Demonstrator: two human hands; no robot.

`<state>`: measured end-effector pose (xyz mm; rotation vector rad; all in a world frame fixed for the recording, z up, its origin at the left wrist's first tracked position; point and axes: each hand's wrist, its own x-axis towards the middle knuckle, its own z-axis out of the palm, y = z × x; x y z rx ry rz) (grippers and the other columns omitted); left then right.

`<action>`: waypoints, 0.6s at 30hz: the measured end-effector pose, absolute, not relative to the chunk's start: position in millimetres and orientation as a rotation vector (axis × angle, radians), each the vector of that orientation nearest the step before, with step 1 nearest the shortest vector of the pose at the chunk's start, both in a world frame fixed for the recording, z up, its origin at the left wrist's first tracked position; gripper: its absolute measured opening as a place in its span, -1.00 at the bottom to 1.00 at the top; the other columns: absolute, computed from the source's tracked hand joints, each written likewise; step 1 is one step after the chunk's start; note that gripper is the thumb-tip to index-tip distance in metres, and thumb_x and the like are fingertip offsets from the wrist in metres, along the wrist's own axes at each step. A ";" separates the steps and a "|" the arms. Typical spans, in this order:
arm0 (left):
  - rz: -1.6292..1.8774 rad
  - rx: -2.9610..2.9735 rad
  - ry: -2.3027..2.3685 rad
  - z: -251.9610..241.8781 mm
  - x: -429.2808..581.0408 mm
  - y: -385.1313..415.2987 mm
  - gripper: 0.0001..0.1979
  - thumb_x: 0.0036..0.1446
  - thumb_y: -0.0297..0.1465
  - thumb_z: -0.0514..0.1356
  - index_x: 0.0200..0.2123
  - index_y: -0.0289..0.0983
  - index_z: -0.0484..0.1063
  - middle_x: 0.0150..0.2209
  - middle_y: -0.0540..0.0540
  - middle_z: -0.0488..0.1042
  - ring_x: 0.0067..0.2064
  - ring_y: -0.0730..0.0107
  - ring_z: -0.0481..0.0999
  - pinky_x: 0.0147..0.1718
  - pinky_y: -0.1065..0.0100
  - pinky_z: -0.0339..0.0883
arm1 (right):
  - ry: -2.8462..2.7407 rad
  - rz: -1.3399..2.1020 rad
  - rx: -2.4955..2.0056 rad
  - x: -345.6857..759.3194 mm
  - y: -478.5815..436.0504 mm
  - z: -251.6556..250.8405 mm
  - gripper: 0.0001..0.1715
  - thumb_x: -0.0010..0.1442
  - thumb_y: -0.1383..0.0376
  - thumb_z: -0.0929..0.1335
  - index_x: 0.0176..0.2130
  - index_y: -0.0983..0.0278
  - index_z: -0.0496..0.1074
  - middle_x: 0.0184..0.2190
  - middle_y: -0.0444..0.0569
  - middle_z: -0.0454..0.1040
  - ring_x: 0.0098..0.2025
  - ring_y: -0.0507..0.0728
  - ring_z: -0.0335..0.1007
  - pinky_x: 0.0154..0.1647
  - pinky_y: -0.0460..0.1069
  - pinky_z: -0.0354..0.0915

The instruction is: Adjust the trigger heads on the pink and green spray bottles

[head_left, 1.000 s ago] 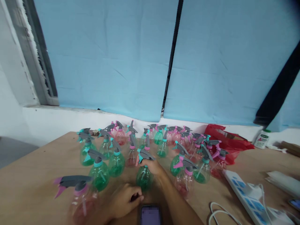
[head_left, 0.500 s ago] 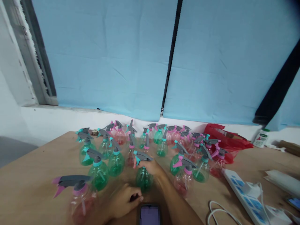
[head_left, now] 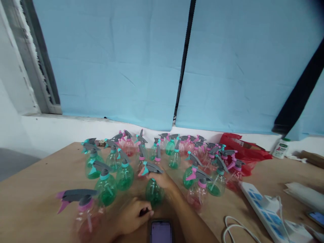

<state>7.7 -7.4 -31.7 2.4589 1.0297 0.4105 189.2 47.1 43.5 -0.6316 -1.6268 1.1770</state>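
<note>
In the head view, my right hand is wrapped around the neck of a green spray bottle with a grey and turquoise trigger head. The bottle stands upright in the middle of the table, its spout turned left. My left hand rests on the table just left of it, fingers curled in, with only a dark gap showing between thumb and fingers. Farther left and nearer to me stands a red spray bottle with a pink collar. A green spray bottle is behind it. Below my hands lies a phone.
Several more spray bottles crowd the back of the wooden table. On the right are a pink-collared bottle, a power strip with plugs and a white cable, a red plastic bag and a white bottle.
The right hand and the green spray bottle have shifted very slightly left in view, with the head sitting a touch more level. The left hand stays in place.
</note>
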 end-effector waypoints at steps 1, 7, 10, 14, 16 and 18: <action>0.407 2.473 1.034 -31.2 7.9 -7.2 -0.62 0.42 -0.12 0.06 -0.34 -0.17 0.51 -0.45 0.04 0.50 -0.40 0.39 0.40 -0.36 0.37 0.12 | -1.603 1.163 -0.620 188.6 48.1 43.7 -0.86 0.02 0.20 0.37 -0.40 0.17 0.53 -0.42 -0.11 0.55 -0.30 0.16 0.43 -0.14 0.03 0.33; 0.374 2.521 1.064 -30.6 9.1 -4.9 -0.66 0.42 -0.16 0.06 -0.31 -0.17 0.51 -0.41 0.05 0.53 -0.35 0.39 0.44 -0.34 0.36 0.11 | -1.407 0.923 -0.671 205.4 42.9 72.5 -0.83 0.14 0.18 0.33 -0.24 0.17 0.40 -0.46 -0.19 0.40 -0.41 0.09 0.34 -0.33 -0.05 0.22; 0.368 2.507 1.085 -31.7 8.9 -4.3 -0.69 0.40 -0.16 0.10 -0.31 -0.17 0.50 -0.40 0.05 0.53 -0.33 0.37 0.44 -0.30 0.35 0.13 | -1.349 0.560 -0.913 223.9 36.7 95.5 -0.80 0.18 0.13 0.35 -0.34 0.20 0.37 -0.51 -0.20 0.34 -0.45 0.08 0.23 -0.39 -0.06 0.14; 0.381 2.499 1.088 -34.5 7.8 -4.2 -0.69 0.41 -0.16 0.09 -0.30 -0.17 0.50 -0.37 0.03 0.54 -0.31 0.36 0.44 -0.29 0.36 0.15 | -1.300 0.151 -1.304 244.9 33.2 109.4 -0.73 0.26 0.09 0.33 -0.29 0.23 0.47 -0.47 -0.12 0.44 -0.39 0.14 0.30 -0.31 -0.02 0.16; 0.391 2.504 1.087 -36.2 7.3 -3.9 -0.69 0.41 -0.16 0.08 -0.29 -0.18 0.50 -0.37 0.02 0.54 -0.30 0.35 0.45 -0.28 0.35 0.16 | -1.403 0.066 -1.431 249.4 33.8 108.4 -0.74 0.30 0.13 0.31 -0.22 0.22 0.51 -0.38 -0.05 0.54 -0.30 0.20 0.40 -0.23 0.01 0.21; 0.402 2.512 1.083 -37.4 7.0 -3.6 -0.68 0.41 -0.14 0.08 -0.28 -0.18 0.50 -0.36 0.02 0.55 -0.29 0.35 0.45 -0.25 0.35 0.17 | -1.519 0.028 -1.540 249.6 35.5 105.2 -0.76 0.32 0.19 0.30 -0.18 0.23 0.53 -0.27 0.04 0.59 -0.20 0.23 0.46 -0.16 0.02 0.24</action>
